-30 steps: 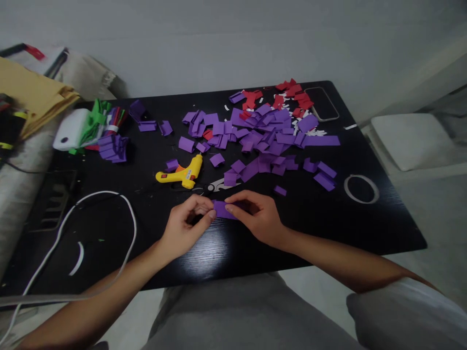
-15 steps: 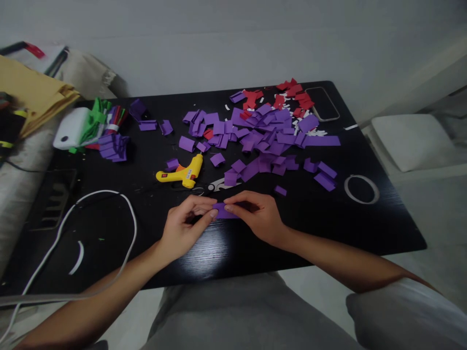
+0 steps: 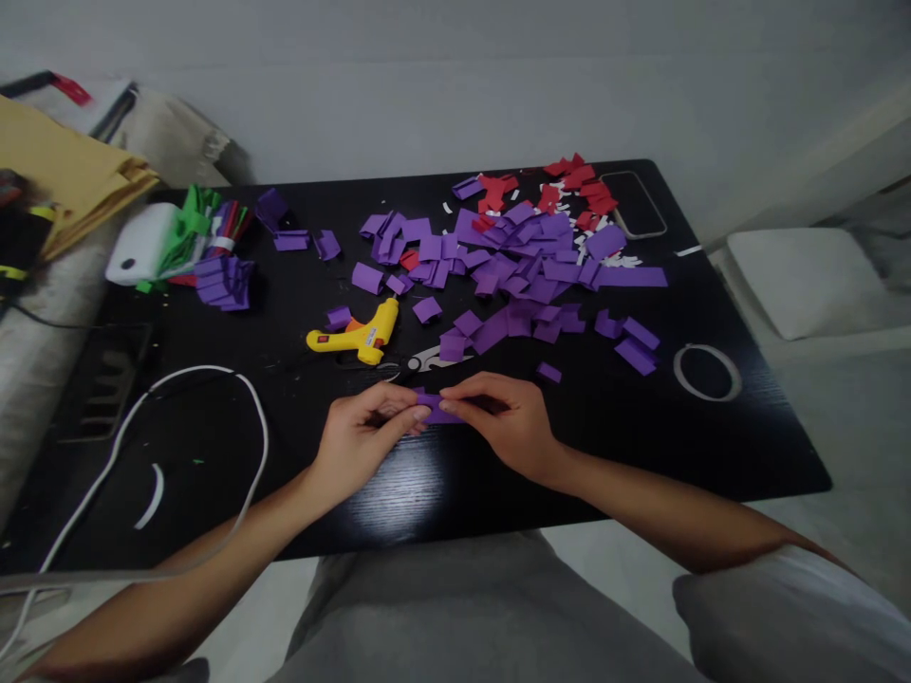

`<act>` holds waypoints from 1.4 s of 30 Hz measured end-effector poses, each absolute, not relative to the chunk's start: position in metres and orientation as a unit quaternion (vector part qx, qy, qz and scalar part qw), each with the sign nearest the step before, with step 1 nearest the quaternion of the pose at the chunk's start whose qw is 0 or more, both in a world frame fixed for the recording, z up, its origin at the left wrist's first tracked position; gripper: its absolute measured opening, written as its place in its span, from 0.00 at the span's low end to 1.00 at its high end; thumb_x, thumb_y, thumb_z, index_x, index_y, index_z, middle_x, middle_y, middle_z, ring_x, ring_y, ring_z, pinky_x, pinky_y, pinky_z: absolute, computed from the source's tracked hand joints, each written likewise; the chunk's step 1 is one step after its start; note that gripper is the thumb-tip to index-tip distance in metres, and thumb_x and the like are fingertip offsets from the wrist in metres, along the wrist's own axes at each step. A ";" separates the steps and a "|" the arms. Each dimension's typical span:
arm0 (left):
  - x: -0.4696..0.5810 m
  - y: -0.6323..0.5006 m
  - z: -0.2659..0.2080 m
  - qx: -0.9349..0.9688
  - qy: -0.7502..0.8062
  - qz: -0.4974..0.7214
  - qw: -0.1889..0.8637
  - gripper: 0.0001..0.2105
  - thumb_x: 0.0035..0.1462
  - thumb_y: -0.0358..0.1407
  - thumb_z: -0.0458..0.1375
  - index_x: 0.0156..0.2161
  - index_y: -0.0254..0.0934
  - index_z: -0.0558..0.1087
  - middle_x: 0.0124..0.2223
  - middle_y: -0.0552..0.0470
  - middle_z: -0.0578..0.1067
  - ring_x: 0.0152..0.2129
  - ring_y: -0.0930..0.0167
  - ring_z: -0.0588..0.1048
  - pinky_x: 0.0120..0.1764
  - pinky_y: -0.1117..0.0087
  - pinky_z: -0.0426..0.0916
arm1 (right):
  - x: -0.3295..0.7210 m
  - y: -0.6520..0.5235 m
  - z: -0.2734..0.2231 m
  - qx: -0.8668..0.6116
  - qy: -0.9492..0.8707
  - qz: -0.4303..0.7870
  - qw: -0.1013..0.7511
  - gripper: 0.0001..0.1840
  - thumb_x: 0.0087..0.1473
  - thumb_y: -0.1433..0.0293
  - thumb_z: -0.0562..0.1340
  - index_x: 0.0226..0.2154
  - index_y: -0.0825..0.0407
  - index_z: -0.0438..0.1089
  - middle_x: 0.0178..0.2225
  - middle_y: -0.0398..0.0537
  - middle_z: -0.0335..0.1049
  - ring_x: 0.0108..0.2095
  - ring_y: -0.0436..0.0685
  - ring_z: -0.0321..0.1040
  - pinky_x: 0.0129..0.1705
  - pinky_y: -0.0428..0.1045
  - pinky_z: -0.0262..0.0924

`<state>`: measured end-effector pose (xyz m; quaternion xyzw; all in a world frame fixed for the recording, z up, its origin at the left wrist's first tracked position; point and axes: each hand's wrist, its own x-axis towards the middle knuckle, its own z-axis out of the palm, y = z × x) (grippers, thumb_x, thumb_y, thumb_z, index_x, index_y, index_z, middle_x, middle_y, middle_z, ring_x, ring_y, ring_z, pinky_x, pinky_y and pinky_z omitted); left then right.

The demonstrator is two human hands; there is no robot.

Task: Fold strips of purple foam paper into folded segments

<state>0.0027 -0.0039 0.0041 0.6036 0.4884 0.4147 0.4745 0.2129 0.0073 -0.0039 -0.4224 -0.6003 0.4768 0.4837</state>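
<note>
Between my two hands is a small purple piece of paper [image 3: 433, 410], pinched at both ends near the front of the black table [image 3: 541, 474]. My left hand [image 3: 366, 429] closes thumb and fingers on its left end. At the right end, my right hand [image 3: 507, 422] pinches it between thumb and index finger. A fold seems to run along its upper edge, partly covered by my fingertips. Just beyond lie the scissors [image 3: 427, 359], partly under purple paper, and a yellow glue gun [image 3: 360, 337].
Many folded purple papers [image 3: 523, 256] spread over the table's middle, with red scraps [image 3: 594, 194] behind. A phone-like frame [image 3: 633, 204] and a tape ring [image 3: 707, 371] lie at right. At left are a white cable [image 3: 260, 417], a white device [image 3: 139, 247] and bundled coloured strips [image 3: 189, 232].
The purple paper's upper edge now shows a small raised fold near my left fingertips. Both hands stay in nearly the same place, and the view has shifted slightly.
</note>
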 end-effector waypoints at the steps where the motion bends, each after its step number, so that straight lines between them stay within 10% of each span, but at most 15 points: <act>1: 0.003 -0.004 0.004 0.602 0.490 0.414 0.476 0.06 0.60 0.36 0.69 0.37 0.36 0.79 0.27 0.54 0.83 0.24 0.72 0.83 0.32 0.75 0.79 | 0.213 0.007 -0.004 -0.421 -0.601 0.476 0.485 0.05 0.56 0.72 0.73 0.35 0.45 0.84 0.35 0.44 0.84 0.36 0.54 0.81 0.40 0.49 0.74; 42: 0.005 -0.005 0.000 0.608 0.475 0.375 0.514 0.07 0.64 0.38 0.65 0.39 0.36 0.77 0.28 0.52 0.82 0.25 0.71 0.82 0.33 0.73 0.78 | 0.211 0.009 -0.005 -0.468 -0.517 0.554 0.454 0.07 0.53 0.62 0.75 0.34 0.48 0.82 0.36 0.46 0.85 0.37 0.57 0.82 0.44 0.52 0.77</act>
